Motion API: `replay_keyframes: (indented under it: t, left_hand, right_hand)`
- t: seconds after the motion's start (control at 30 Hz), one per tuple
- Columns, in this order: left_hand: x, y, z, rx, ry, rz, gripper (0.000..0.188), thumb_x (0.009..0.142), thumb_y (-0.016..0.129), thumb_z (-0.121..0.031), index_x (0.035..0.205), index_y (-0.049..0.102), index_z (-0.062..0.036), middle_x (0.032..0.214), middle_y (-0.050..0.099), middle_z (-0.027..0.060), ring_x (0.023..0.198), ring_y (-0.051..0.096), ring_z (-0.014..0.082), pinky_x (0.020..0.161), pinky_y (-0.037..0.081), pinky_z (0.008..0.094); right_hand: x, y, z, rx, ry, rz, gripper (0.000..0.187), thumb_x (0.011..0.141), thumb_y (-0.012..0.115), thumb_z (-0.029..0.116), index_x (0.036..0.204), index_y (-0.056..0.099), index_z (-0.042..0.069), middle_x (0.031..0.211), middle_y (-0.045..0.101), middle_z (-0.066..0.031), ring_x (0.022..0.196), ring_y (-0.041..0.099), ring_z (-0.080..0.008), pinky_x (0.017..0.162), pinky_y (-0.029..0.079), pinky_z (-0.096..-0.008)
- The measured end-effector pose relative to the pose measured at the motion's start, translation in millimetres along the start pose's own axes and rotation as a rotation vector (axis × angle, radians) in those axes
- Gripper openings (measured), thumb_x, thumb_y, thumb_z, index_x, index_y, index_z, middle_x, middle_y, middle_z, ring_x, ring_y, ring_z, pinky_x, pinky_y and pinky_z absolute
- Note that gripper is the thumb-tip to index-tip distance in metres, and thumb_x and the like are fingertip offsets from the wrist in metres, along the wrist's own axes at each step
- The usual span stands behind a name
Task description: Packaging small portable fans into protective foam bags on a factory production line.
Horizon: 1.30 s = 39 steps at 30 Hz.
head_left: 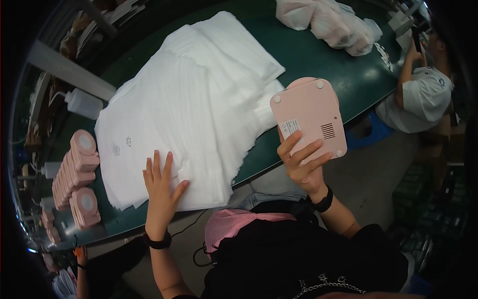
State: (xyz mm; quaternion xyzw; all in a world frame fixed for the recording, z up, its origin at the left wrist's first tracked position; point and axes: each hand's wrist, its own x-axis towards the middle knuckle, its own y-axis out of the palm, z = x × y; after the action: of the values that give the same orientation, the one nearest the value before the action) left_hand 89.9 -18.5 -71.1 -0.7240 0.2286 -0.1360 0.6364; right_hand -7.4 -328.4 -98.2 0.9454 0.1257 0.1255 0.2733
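My left hand [162,182] lies with fingers spread on a big fanned stack of thin white plastic bags [184,99]. Gripped in my right hand [302,162] is a pink rounded-square device [311,112], its underside toward me. Round white feet, a small label and a slotted vent show on that underside. A round pink part sticks out behind its far edge; the rest of that side is hidden. The device is held up at the right of the bag stack, above the table's near edge.
Several similar pink devices [77,169] stand in rows left of the bags on the green table [269,45]. A white squeeze bottle [83,103] is behind them. Bagged pink items [333,25] lie at the far right. A co-worker [423,92] sits beside a blue stool [368,130].
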Motion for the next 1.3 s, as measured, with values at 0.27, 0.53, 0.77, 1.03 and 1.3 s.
replay_keyframes:
  t: [0.27, 0.53, 0.77, 1.03, 1.3]
  left_hand:
    - [46, -24, -49, -0.615, 0.186, -0.120, 0.060, 0.077, 0.068, -0.012, 0.130, 0.042, -0.0061, 0.136, 0.037, 0.0178, 0.126, 0.035, 0.0337, 0.103, 0.032, 0.0369]
    - [32, -2, -24, -0.397, 0.079, -0.089, 0.017, 0.076, 0.065, -0.002, 0.087, 0.054, 0.0009, 0.088, 0.054, 0.0078, 0.085, 0.048, 0.0236, 0.078, 0.042, 0.0330]
    - [36, -5, -60, -0.964, -0.033, -0.181, 0.007, 0.082, 0.061, -0.003, 0.086, 0.061, 0.0025, 0.079, 0.062, 0.0093, 0.070, 0.058, 0.0173, 0.068, 0.045, 0.0249]
    - [56, 13, -105, -0.991, -0.024, -0.333, 0.017, 0.079, 0.065, -0.005, 0.092, 0.055, 0.0016, 0.087, 0.057, 0.0117, 0.077, 0.057, 0.0221, 0.066, 0.046, 0.0300]
    - [58, 3, -94, -0.586, -0.085, -0.473, 0.029, 0.074, 0.069, -0.006, 0.091, 0.046, -0.0006, 0.090, 0.046, 0.0150, 0.078, 0.051, 0.0310, 0.062, 0.043, 0.0355]
  right_hand:
    - [-12, 8, 0, 0.035, 0.071, 0.141, 0.052, 0.090, 0.048, 0.018, 0.138, 0.032, 0.006, 0.106, 0.044, -0.0157, 0.088, 0.058, -0.0262, 0.058, 0.062, -0.0331]
    - [-30, 4, 19, -0.228, -0.071, -0.078, 0.061, 0.091, 0.046, 0.026, 0.139, 0.022, -0.002, 0.103, 0.043, -0.0155, 0.088, 0.054, -0.0271, 0.053, 0.061, -0.0315]
    - [-17, 3, 18, -0.373, 0.045, -0.074, 0.067, 0.092, 0.046, 0.031, 0.143, 0.013, 0.001, 0.128, 0.035, -0.0212, 0.089, 0.054, -0.0277, 0.050, 0.059, -0.0306]
    - [1, -3, 3, -0.917, -0.164, -0.188, 0.071, 0.091, 0.047, 0.038, 0.144, 0.013, 0.003, 0.147, 0.014, -0.0229, 0.094, 0.054, -0.0276, 0.054, 0.056, -0.0305]
    - [-8, -1, 14, -0.979, -0.173, -0.139, 0.076, 0.089, 0.049, 0.045, 0.141, 0.017, 0.000, 0.129, 0.038, -0.0235, 0.091, 0.054, -0.0279, 0.055, 0.056, -0.0348]
